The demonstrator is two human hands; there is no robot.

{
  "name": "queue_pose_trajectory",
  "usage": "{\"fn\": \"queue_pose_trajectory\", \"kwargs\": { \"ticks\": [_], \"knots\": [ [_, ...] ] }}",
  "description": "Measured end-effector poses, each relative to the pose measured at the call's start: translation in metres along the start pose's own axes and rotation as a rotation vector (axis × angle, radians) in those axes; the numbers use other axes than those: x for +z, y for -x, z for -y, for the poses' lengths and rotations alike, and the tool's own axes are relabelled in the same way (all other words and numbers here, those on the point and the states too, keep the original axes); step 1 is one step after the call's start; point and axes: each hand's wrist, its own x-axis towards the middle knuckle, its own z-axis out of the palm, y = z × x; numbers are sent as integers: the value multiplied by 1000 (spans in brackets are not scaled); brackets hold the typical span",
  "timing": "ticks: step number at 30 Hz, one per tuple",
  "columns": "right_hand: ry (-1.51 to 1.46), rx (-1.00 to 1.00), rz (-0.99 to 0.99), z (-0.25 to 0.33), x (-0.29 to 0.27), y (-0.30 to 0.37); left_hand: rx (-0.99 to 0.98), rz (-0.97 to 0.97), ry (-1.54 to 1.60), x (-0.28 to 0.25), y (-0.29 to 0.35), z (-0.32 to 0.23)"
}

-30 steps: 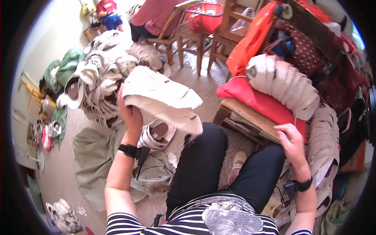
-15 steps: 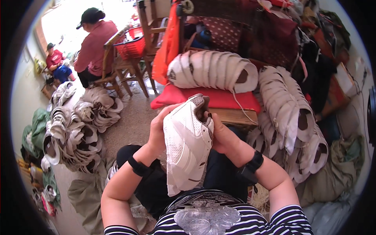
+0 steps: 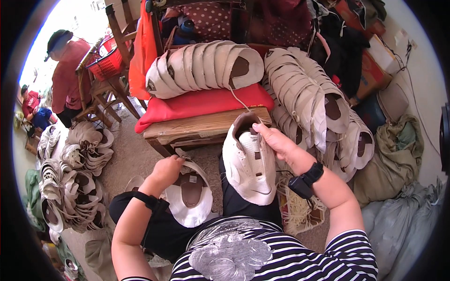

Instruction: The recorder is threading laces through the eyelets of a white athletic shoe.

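Note:
My right hand (image 3: pixel 273 142) pinches the collar of a white shoe upper (image 3: pixel 251 173), its toe toward me, with brown lining and small brown marks down its middle. It hangs above my right thigh. On my left thigh lies a second white upper (image 3: pixel 193 213) with a brown inside, its open side up. The curled fingers of my left hand (image 3: pixel 168 172) grip that upper at its heel edge; the fingertips are partly hidden.
A nested row of uppers (image 3: pixel 201 68) rests on a red cushion (image 3: pixel 206 110) over a wooden bench (image 3: pixel 206 131). More nested uppers (image 3: pixel 311 96) stand at the right, others (image 3: pixel 75 196) on the floor at left. A box of pale cords (image 3: pixel 300 208) sits beside my right leg. Two people sit far left.
Both hands held one upper before. My left hand has moved down-left onto a second upper on my thigh. The right hand has turned its upper to face lining up. The view has shifted right.

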Motion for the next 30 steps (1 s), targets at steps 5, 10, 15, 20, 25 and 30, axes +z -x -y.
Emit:
{"fn": "queue_pose_trajectory", "kwargs": {
  "ticks": [5, 10, 15, 20, 25, 30],
  "knots": [
    [250, -115, -89, -23, -7, -17, -23, -508, 725, -10, -35, -68],
    [568, -227, -93, 3, 18, 6, 186, -492, 936, -48, -52, -133],
    [726, -207, -214, -11, 3, -6, 69, -482, 892, -37, -75, -154],
    [599, -197, -236, -42, -23, -30, 123, -492, 1179, -39, -82, -150],
    [329, -192, -40, -65, -34, -47, 183, -394, 1274, -13, -97, -139],
    [420, -140, -42, -72, -22, -46, 140, -500, 938, -5, -98, -130]
  ]
}}
